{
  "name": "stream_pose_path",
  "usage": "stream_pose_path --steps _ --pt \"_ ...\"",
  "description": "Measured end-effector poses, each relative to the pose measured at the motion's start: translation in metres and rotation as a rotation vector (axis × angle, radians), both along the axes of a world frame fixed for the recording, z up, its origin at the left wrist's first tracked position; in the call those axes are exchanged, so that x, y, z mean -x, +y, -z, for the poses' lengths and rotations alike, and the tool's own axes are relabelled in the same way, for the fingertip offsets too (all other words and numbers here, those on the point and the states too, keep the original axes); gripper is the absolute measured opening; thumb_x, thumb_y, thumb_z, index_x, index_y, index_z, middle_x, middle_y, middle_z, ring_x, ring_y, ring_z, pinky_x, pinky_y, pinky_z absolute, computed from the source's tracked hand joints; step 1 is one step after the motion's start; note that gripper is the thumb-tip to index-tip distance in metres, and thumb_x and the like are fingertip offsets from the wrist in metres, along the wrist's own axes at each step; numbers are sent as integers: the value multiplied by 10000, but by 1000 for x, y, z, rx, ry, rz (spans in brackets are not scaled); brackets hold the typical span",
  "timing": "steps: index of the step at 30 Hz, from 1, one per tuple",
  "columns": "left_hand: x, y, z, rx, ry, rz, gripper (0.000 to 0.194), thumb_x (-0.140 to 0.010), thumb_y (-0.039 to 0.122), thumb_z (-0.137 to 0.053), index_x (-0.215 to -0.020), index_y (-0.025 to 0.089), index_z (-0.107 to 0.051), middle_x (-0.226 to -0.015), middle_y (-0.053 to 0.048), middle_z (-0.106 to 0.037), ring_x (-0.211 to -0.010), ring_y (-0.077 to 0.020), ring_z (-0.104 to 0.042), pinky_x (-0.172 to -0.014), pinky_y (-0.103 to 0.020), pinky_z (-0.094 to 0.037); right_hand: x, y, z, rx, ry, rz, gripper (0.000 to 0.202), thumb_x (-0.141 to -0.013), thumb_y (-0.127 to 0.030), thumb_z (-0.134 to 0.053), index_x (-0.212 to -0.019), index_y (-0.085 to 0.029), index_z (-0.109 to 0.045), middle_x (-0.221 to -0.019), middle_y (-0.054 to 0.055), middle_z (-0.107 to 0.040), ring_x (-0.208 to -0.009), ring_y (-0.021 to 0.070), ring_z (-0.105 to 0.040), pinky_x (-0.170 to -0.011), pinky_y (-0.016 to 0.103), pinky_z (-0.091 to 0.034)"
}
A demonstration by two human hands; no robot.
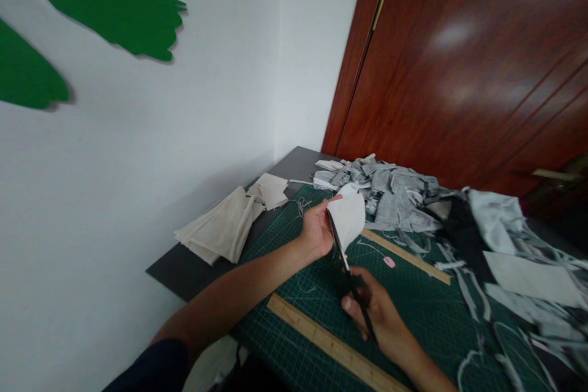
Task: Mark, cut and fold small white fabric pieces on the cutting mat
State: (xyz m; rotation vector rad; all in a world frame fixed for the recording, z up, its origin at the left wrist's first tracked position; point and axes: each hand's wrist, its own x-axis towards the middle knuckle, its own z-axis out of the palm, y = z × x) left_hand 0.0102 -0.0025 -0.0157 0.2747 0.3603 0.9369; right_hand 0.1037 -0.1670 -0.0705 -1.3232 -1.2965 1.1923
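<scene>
My left hand pinches a small cream piece of fabric above the green cutting mat. In my right hand is a pair of dark-handled scissors, its fingers wrapped round the handles. The blades point up and away from me, lying along the left edge of the fabric close to my left fingers. Whether the blades have cut into the cloth I cannot tell. Part of the left fingers is hidden behind the fabric.
A wooden ruler lies near the mat's front edge, a second ruler farther back beside a pink tag. Folded cream cloth and small cream pieces sit at left. Grey scraps pile up at back and right.
</scene>
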Motion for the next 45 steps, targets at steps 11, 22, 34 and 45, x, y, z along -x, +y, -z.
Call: stream_pose_path --steps 11,22,34,45 --pt "0 -1 -3 21 4 -4 359 -945 324 -545 -1150 84 -717 -908 -135 -788 -883 -302 -747 -940 -458 -528 2 0 -3 25 14 10 694 -796 -722 -716 -1197 -200 -496 -542 -128 -385 -396 57 -301 -348 167 -302" --pt "0 1 0 11 -10 2 383 -949 315 -538 -1221 92 -690 -934 -134 -793 -914 -303 -754 -955 -459 -527 2 1 -2 27 19 23 675 -791 -703 -733 -1183 -197 -518 -537 -130 -393 -384 53 -303 -344 172 -300" --pt "1 0 0 -49 -13 18 333 -933 300 -581 -1161 89 -699 -1021 -164 -770 -952 -314 -746 -980 -482 -522 0 1 -2 20 -9 30 723 -781 -743 -712 -1204 -196 -501 -530 -129 -424 -351 49 -322 -329 165 -307" --pt "-1 9 11 -238 168 73 285 -935 390 -604 -992 134 -717 -1047 -154 -732 -943 -285 -725 -970 -461 -520 -17 2 -15 -90 22 1 772 -746 -739 -748 -1244 -218 -473 -589 -96 -526 -350 66 -395 -333 182 -322"
